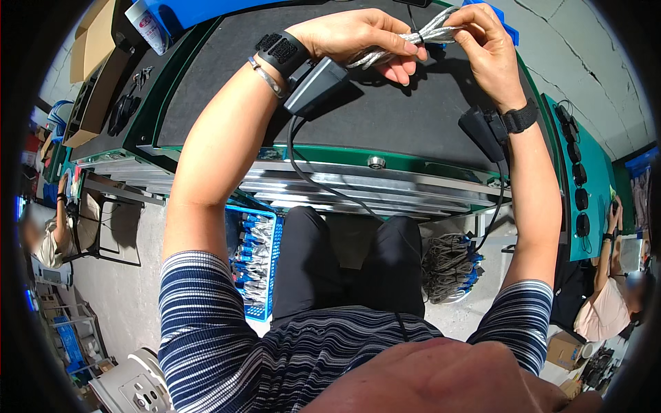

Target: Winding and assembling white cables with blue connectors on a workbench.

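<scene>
Above the far part of the black mat (pixel 385 124), the cable (pixel 432 32) is being held as a bundle between two hands, with a dark tie (pixel 418 37) circling its pale strands. The left hand (pixel 365 34) is grasping one side, its thumb pressing from above and its fingers supporting from below; the right hand (pixel 490 54) is pinching the looped end between thumb and fingers. Good handling is probably calling for a firm left thumb beside the tie, so that the strands are lying together rather than fanning out, and for a light right pinch that is steadying the loops without pulling any through; hard bends would likely be straining the wire. Nearer the body, the left wrist's box (pixel 317 86) is trailing a black lead (pixel 290 141) over the bench edge (pixel 330 155), worth minding for snags. Below, a blue crate (pixel 277 265) and a grey pile (pixel 446 268) are flanking the knees (pixel 303 234).
</scene>
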{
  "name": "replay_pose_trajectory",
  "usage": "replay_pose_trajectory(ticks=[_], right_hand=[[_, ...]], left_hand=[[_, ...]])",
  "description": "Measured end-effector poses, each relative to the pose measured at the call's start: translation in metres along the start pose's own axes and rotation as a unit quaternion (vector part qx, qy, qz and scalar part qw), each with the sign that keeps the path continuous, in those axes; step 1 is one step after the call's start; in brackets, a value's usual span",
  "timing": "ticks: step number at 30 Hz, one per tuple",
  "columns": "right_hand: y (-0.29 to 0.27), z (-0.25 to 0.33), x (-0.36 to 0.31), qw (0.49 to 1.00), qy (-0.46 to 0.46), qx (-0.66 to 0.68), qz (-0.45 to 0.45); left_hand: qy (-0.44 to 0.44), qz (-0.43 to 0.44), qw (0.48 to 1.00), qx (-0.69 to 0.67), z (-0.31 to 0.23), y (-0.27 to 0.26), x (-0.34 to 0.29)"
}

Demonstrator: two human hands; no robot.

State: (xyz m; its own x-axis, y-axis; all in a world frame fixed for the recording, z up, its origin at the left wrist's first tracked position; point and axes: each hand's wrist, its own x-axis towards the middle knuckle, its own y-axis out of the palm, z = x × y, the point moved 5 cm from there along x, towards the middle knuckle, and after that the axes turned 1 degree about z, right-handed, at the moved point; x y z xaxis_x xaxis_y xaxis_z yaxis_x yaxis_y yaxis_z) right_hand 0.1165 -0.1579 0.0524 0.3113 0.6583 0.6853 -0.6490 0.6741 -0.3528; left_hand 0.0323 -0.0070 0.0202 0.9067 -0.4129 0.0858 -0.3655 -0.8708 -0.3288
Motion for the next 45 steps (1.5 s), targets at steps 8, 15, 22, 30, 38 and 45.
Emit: replay_pose_trajectory(ticks=[8,15,22,30,38,45], right_hand=[[-0.003,-0.001,0.001,0.997,-0.077,-0.008,-0.005],[-0.014,-0.011,0.0,0.996,-0.077,-0.01,-0.037],[-0.016,-0.02,-0.003,0.989,0.145,0.007,-0.036],[0.009,-0.016,-0.008,0.963,0.198,0.183,0.021],[0.004,-0.003,-0.004,0.962,0.13,0.229,0.069],[-0.003,-0.008,-0.005,0.95,0.167,0.232,0.125]], left_hand=[[-0.004,0.046,0.994,-0.103,0.001,0.01,-0.002],[0.007,0.03,0.991,-0.128,0.002,0.016,0.004],[0.048,-0.127,0.976,0.17,-0.003,-0.002,0.006],[0.156,-0.247,0.853,0.433,-0.022,-0.003,0.001],[0.071,-0.009,0.997,0.029,-0.008,0.013,0.005],[0.015,0.003,0.997,0.08,-0.011,0.013,-0.001]])
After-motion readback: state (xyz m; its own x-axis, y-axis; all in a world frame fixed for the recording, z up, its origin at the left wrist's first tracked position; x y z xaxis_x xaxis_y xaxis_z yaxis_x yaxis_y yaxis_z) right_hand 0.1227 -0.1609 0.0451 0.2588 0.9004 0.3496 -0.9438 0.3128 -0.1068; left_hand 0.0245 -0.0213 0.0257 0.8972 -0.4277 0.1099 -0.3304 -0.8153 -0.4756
